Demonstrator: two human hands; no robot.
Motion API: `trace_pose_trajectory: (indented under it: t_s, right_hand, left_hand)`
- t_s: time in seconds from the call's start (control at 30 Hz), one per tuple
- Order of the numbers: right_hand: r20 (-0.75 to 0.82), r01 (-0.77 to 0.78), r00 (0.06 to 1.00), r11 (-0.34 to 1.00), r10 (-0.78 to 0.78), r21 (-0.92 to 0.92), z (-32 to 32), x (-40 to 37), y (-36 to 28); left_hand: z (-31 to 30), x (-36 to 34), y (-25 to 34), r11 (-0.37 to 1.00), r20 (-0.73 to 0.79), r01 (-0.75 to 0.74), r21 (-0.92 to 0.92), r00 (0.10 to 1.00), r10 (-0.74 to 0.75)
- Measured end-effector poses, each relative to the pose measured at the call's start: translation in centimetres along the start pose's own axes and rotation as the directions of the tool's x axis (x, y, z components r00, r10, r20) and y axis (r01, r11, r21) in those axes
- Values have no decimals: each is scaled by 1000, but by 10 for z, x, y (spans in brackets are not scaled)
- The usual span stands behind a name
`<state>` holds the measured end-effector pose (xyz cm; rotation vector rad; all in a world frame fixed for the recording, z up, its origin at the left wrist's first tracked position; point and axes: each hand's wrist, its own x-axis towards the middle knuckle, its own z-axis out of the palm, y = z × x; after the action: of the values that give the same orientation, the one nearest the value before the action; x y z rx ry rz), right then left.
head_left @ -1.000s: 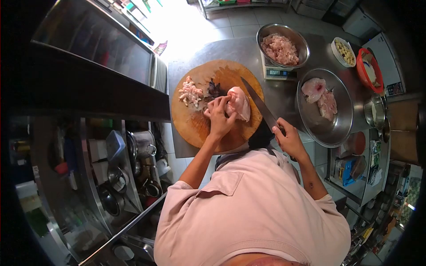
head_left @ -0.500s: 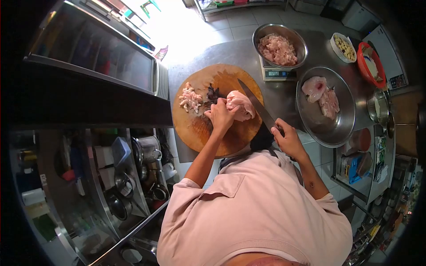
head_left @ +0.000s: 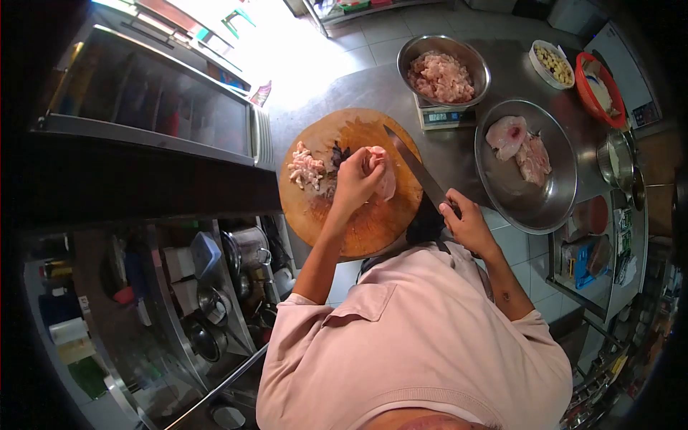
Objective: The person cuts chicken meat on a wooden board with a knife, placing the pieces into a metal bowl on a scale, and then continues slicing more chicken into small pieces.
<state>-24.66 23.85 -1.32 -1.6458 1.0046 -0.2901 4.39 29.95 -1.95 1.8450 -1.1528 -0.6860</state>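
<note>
On a round wooden chopping board (head_left: pixel 365 233) lies a piece of raw chicken breast (head_left: pixel 387 179). My left hand (head_left: pixel 355 180) grips its near-left side, fingers curled over the meat and partly hiding it. A large knife (head_left: pixel 412 161) is in my right hand (head_left: pixel 464 221), closed round the handle; the blade slants up and left over the board's right side, beside the meat. Small chopped meat pieces (head_left: pixel 306 166) form a heap at the board's left. Between that heap and my left hand sits a dark scrap (head_left: pixel 340 153), which I cannot identify.
A steel bowl of diced meat (head_left: pixel 443 76) stands on a digital scale (head_left: pixel 438 118). Right of the board is a large steel basin (head_left: pixel 527 222) with raw chicken pieces. Further right are a white dish (head_left: pixel 552 64) and a red basin (head_left: pixel 598 89). A glass-fronted cabinet (head_left: pixel 150 93) borders the left.
My left hand has turned and curled more over the chicken breast, which now appears narrower and shifted slightly left. The knife stays in nearly the same place; the view has shifted a little.
</note>
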Motion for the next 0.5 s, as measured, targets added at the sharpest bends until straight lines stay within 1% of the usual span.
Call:
trace_pose_trajectory:
  t_s: [0.07, 0.1, 0.17, 0.2, 0.27, 0.3, 0.37, 0.4, 0.43, 0.47, 0.5]
  right_hand:
    - [-7, 4, 1000, 1000, -4, 19, -1, -1, 1]
    - [-6, 0, 1000, 1000, 0, 21, -2, -1, 2]
    - [-15, 19, 1000, 999, -19, 26, -3, -1, 4]
    - [-11, 13, 1000, 999, -13, 30, -2, 0, 9]
    - [-37, 108, 993, 994, -108, -19, -1, 2, 21]
    - [-41, 102, 994, 995, -102, -17, -3, 1, 19]
    - [74, -30, 997, 991, 20, 132, -8, -4, 10]
    - [72, -37, 997, 989, 27, 141, -8, -5, 10]
    - [117, -79, 992, 969, 52, 234, -9, -6, 10]
    - [164, -122, 984, 940, 71, 320, -9, -7, 12]
    - [166, -127, 983, 938, 76, 323, -8, -7, 15]
  left_hand:
    - [-13, 5, 16, 972, 58, -35, 231, 998, 22]
    - [-14, 6, 23, 972, 61, -33, 232, 998, 19]
    - [-15, 9, 35, 967, 126, -99, 236, 990, 70]
    - [-12, 13, 25, 967, 130, -93, 238, 990, 63]
    - [4, 18, -13, 944, 176, -113, 311, 983, 60]
    - [11, 16, -26, 944, 183, -115, 310, 981, 59]
    - [19, 9, -44, 986, 184, 54, 158, 979, -83]
    - [18, 6, -34, 969, 191, 119, 217, 968, -161]
    - [19, 2, -39, 967, 199, 121, 223, 966, -167]
    - [21, -2, -47, 979, 141, 107, 176, 981, -133]
    - [22, -4, -47, 988, 78, 90, 127, 992, -100]
